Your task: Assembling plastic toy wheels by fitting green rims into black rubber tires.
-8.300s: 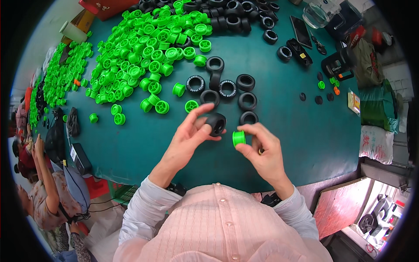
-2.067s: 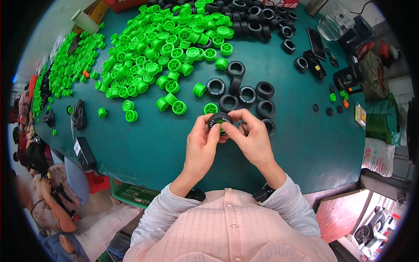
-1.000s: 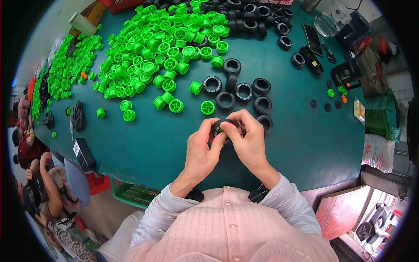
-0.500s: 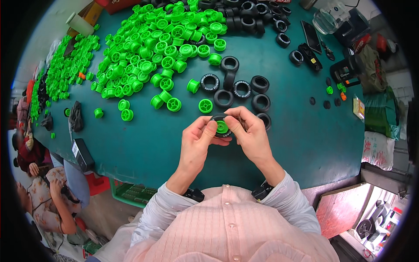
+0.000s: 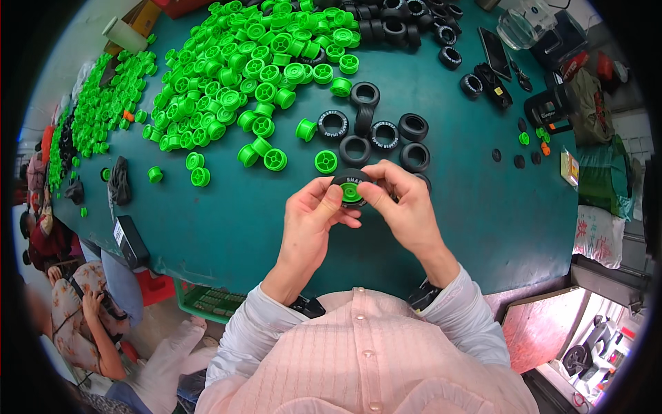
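Between both hands I hold a black rubber toy tire point(image 5: 354, 177) with a green wheel rim point(image 5: 350, 192) inside it. My left hand point(image 5: 314, 214) grips its left side, thumb pressed on the rim's face. On the right side my right hand point(image 5: 401, 203) is closed round it, its thumb also against the rim. The underside of the wheel is hidden by my fingers. Just beyond it a loose green rim point(image 5: 325, 161) lies face up. Several black tires point(image 5: 354, 149) lie beside that rim, one partly covered by my right hand.
A large heap of green rims point(image 5: 234, 69) spreads over the far left of the green table point(image 5: 227, 234). More black tires point(image 5: 394, 29) are piled at the back. To the right lie a phone point(image 5: 494, 52) and a black cup point(image 5: 545, 110). Another person point(image 5: 89, 310) sits at lower left.
The wheel has tilted in my hands, so more of the tire's far sidewall shows. My right hand has shifted slightly up and right. The seated person's leg shows more at lower left.
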{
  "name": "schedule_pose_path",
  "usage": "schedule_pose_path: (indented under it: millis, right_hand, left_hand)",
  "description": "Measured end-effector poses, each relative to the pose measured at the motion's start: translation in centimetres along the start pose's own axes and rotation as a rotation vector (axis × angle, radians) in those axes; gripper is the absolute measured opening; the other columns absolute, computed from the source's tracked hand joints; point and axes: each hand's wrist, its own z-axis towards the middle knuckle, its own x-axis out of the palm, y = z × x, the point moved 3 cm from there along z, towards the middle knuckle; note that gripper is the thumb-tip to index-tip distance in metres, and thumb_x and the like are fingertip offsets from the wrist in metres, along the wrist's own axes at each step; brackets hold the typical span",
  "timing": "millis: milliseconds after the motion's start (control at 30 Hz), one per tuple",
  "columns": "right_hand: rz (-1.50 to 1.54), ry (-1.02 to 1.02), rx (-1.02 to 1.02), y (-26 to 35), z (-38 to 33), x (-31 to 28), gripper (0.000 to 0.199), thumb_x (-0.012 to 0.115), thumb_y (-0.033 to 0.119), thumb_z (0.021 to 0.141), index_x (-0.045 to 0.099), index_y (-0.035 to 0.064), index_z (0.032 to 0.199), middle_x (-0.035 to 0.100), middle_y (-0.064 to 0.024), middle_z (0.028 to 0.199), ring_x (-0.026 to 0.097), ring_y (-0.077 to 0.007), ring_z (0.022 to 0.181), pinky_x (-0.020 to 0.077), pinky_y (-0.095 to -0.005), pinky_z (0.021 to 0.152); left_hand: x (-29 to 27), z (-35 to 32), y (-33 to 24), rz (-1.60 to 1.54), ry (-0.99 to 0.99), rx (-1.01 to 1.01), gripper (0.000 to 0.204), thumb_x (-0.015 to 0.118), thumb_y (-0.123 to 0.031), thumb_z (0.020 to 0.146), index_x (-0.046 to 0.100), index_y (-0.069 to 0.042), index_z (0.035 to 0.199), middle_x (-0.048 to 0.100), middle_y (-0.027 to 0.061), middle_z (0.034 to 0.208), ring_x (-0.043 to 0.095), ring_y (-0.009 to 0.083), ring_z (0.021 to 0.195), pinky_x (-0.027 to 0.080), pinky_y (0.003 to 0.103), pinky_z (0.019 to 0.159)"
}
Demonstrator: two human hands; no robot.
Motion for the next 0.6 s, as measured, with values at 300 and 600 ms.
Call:
schedule_pose_path:
  millis: [300, 600]
  right_hand:
    - [-0.049, -0.011, 0.111, -1.3, 0.0, 0.1, 0.023, 0.075, 0.019, 0.089, 0.066, 0.0001, 0.099, 0.063, 0.0017, 0.080, 0.042, -0.0013, 0.060, 0.0335, -0.0226, 0.053]
    - [-0.166, -0.019, -0.023, 0.7, -1.2, 0.7, 0.019, 0.074, 0.011, 0.088, 0.063, -0.0023, 0.097, 0.061, -0.0011, 0.078, 0.046, -0.0044, 0.059, 0.0373, -0.0246, 0.054]
  left_hand:
    - [0.2, 0.8, -1.5, 0.251, -0.051, 0.049, 0.030, 0.062, -0.016, 0.100, 0.060, 0.003, 0.122, 0.066, 0.0069, 0.108, 0.064, 0.0126, 0.094, 0.059, 0.029, 0.074]
    - [0.6, -0.5, -1.3, 0.309, -0.058, 0.192, 0.026, 0.063, -0.011, 0.098, 0.059, 0.006, 0.118, 0.067, 0.0088, 0.107, 0.065, 0.0126, 0.095, 0.060, 0.031, 0.080]
